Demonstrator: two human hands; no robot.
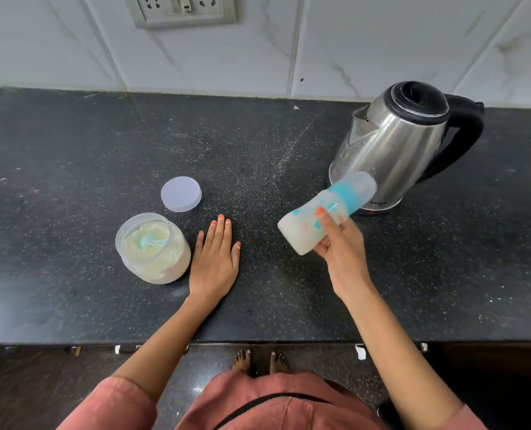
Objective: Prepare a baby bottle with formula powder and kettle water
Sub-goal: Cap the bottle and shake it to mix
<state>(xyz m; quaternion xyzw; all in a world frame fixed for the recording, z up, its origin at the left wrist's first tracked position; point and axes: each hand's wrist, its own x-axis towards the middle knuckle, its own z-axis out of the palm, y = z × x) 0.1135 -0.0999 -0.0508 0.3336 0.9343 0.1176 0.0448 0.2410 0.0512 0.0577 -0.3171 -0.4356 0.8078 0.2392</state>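
Observation:
My right hand (340,243) grips the baby bottle (307,225) above the counter. The bottle is tilted, its capped top with the blue collar pointing up and right toward the kettle, and it holds whitish liquid. It looks slightly blurred. The steel kettle (394,141) with a black lid and handle stands at the back right, lid closed. The open jar of formula powder (152,248) stands at the left with a blue scoop lying in the powder. My left hand (216,259) rests flat on the counter just right of the jar, holding nothing.
The jar's pale lid (181,193) lies flat on the black stone counter (71,156) behind the jar. A tiled wall with a socket panel (183,9) runs along the back. The counter's front edge is near my body.

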